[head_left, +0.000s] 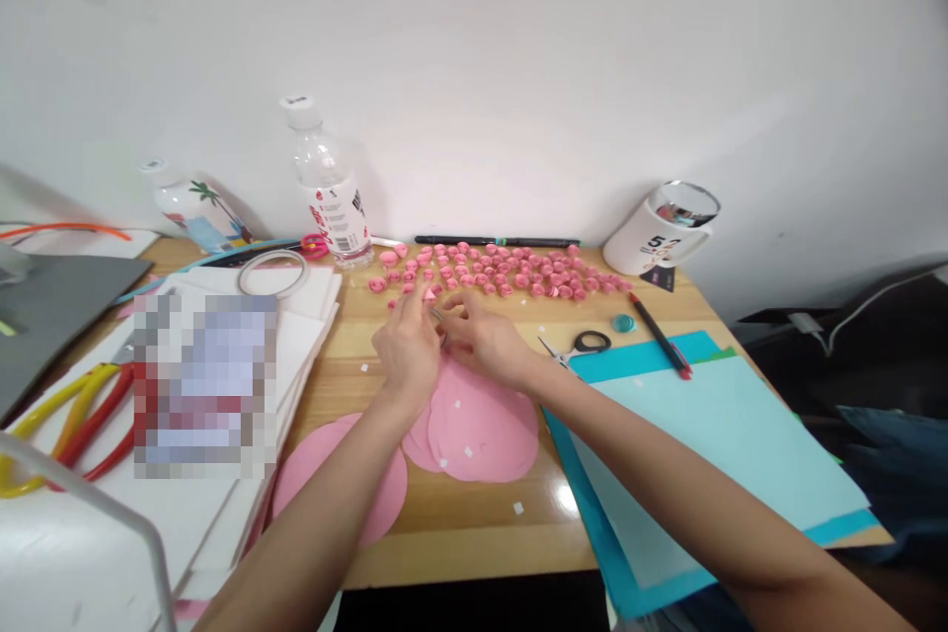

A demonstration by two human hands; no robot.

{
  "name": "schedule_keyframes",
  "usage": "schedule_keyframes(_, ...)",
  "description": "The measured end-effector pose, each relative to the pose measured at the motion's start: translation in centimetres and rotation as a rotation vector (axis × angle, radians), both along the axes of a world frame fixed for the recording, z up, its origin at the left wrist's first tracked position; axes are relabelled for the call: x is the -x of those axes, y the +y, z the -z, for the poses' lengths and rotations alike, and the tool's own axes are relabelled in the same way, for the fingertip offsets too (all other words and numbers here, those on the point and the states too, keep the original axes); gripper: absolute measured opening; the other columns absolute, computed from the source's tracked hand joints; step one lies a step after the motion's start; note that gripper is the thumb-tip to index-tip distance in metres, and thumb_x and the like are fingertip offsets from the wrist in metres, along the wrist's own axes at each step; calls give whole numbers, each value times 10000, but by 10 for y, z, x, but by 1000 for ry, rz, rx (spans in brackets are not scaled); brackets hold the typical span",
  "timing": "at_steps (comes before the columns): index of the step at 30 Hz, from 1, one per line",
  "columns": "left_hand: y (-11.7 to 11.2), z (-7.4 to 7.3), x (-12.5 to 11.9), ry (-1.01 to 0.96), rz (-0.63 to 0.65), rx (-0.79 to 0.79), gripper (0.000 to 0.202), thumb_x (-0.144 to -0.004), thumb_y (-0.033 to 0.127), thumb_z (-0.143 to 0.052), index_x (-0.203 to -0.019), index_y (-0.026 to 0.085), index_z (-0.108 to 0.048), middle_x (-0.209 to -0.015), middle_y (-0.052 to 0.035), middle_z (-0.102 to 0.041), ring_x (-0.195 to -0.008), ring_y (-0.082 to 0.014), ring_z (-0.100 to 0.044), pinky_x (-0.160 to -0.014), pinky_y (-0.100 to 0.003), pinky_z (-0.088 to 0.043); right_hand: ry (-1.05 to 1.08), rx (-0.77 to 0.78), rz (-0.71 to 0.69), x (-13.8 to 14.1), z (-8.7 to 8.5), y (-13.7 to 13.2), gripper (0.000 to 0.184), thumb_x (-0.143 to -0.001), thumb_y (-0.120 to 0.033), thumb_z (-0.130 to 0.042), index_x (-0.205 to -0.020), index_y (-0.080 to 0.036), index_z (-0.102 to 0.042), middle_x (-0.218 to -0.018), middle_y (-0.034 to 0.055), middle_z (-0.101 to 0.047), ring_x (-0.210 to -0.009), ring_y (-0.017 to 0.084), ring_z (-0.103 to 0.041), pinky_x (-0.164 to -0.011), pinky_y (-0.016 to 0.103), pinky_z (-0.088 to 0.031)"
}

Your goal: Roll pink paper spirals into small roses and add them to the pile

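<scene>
My left hand [410, 344] and my right hand [481, 338] meet at the middle of the wooden table, fingers bent together around something small. A bit of pink and a greyish edge show between them, but the fingers hide its kind. Just behind the fingertips lie many small rolled pink paper coils [504, 267]. Below my right hand rests a stack of round pink paper sheets [485, 430]. More pink paper circles [377, 489] lie partly under my left forearm.
Right of my hands lie scissors [591, 343], a red-black pen [659, 334] and blue paper sheets [711, 454]. A white mug [644, 237] and a plastic bottle [333, 188] stand near the wall. Red-and-yellow-handled scissors [89, 415] rest on white sheets [307, 316] at left.
</scene>
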State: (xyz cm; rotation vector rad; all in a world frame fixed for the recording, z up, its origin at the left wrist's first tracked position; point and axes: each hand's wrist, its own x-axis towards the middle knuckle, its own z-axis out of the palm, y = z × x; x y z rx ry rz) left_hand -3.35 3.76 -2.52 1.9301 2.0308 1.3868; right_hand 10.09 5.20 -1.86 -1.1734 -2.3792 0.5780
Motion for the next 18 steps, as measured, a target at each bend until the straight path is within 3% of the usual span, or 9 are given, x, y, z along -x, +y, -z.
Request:
schedule_keyframes(3,1,3,1,53,-25,-38,303,-855,129,-444,-1086,173,-636,-927,-87,-723,-760,-208,-673,-656,-306,-488,-53,-57,-79,4,-8,5,196,-758,-74,-541,-887,-176,-647,-1177,107,-481,-882,170,-559,-707,294,-463)
schedule_keyframes(6,1,5,2,111,-22,-117,309,-864,124,-430,-1105,153,-621,-941,-105,-719,-753,-202,-676,-656,-299,-490,33,-54,-113,1,-16,10,89,-755,-119,-607,-813,-170,-651,-1133,93,-488,-844,155,-561,-715,302,-471)
schedule_keyframes(9,0,4,2,133,79,-274,312,-871,106,-414,-1122,123,-598,-945,-114,-714,-783,-183,-677,-661,-270,-495,152,7,-115,-6,-27,10,41,-751,-130,-638,-772,-163,-652,-1058,78,-488,-847,149,-565,-709,290,-489)
schedule_keyframes(13,-4,-2,-4,52,212,-447,282,-881,97,-416,-1096,127,-596,-944,-101,-708,-839,-162,-669,-712,-257,-510,256,24,-85,-17,-46,-2,30,-770,-155,-637,-784,-176,-652,-992,64,-506,-951,175,-558,-819,335,-494)
schedule_keyframes(16,-8,-7,-10,-2,209,-477,270,-878,96,-432,-1083,137,-602,-923,-87,-709,-824,-151,-663,-743,-265,-517,344,32,-20,-35,-54,-17,140,-801,-210,-605,-933,-224,-649,-1090,67,-538,-1040,196,-555,-848,357,-504)
schedule_keyframes(18,-11,-9,-12,-43,180,-475,262,-878,103,-440,-1070,143,-614,-887,-73,-712,-792,-145,-663,-741,-264,-520,297,1,99,-56,-54,-27,239,-817,-231,-576,-1052,-241,-619,-1146,74,-560,-1087,218,-547,-875,385,-495)
